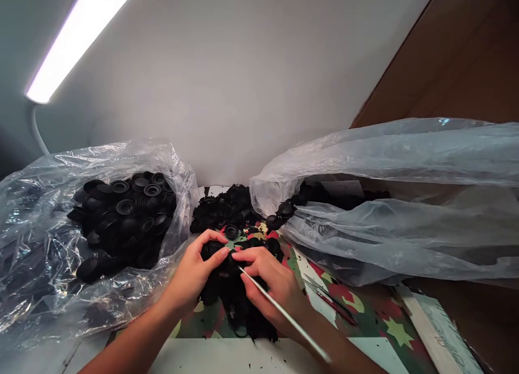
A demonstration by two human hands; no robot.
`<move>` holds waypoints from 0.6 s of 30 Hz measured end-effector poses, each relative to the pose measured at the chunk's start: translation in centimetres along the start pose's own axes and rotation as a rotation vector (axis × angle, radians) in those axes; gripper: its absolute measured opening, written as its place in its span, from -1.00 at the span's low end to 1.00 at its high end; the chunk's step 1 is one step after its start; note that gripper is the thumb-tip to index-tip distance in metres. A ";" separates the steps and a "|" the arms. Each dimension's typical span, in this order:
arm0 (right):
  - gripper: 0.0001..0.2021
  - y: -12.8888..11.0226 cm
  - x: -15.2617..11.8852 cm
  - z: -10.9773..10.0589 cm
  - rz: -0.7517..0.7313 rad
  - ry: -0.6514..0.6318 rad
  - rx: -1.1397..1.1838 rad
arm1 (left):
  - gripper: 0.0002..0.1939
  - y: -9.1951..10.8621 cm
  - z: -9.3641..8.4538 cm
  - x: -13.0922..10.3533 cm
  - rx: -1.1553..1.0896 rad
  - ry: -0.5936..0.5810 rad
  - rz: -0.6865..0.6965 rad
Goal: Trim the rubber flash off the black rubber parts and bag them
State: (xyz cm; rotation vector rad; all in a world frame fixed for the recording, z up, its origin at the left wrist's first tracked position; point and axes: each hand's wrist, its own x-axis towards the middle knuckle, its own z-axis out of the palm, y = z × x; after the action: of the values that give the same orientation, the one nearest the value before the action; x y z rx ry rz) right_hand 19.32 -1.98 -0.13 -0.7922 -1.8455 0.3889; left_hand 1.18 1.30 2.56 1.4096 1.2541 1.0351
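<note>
Head cam: L hand (197, 271) at center, thumb + index curved partway open around a black ribbed part (211, 248), gripping its near side; other L fingers mostly hidden, can't tell their pose. R hand (272, 283) just to the right, fingers bent in, closed around a thin white rod (284, 315); rod tip sits by the L thumb, other end slants down-right across the R wrist. R index tip is at a small dark piece btwn the hands; too dark to tell if it's the same part.

Part is over a heap of black scraps (239, 309), which runs down btwn the forearms. Round black ring (231, 232) lies just beyond the fingers, w/ a bigger dark pile (221, 209) behind.

Left side: clear plastic bag (40, 201), open, full of round black parts (125, 206). Right side: 2nd bag (389, 239), mouth toward center, dark bits at & inside the opening.

Under it all: camo-type star-print cover (365, 304), white board (194, 355) at near edge. Red-handled tool (333, 304) right of R hand. Lit lamp (81, 39) upper left, cardboard (458, 60) upper right.
</note>
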 end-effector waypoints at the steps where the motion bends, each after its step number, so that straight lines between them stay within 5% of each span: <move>1: -0.83 0.1 0.0 0.0 -0.047 -0.005 -0.022 | -0.72 0.1 0.1 0.0 -0.044 -0.021 -0.044; 5: -0.86 0.1 0.1 -0.4 0.036 -0.021 0.038 | -0.63 0.1 0.1 -0.1 -0.210 -0.063 -0.162; 9: -0.85 -0.2 0.3 -1.2 0.278 0.067 0.065 | -0.61 -0.1 -0.1 -0.1 -0.050 -0.005 0.021; 18: -0.84 0.1 0.3 -0.7 0.054 0.041 -0.083 | -0.75 -0.4 0.2 -0.6 0.232 0.022 0.359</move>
State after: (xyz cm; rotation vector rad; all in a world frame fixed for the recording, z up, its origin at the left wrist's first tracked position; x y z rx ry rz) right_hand 19.92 -1.78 0.32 -0.9023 -1.8142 0.3295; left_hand 1.20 0.66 2.09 1.8553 1.1912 1.1720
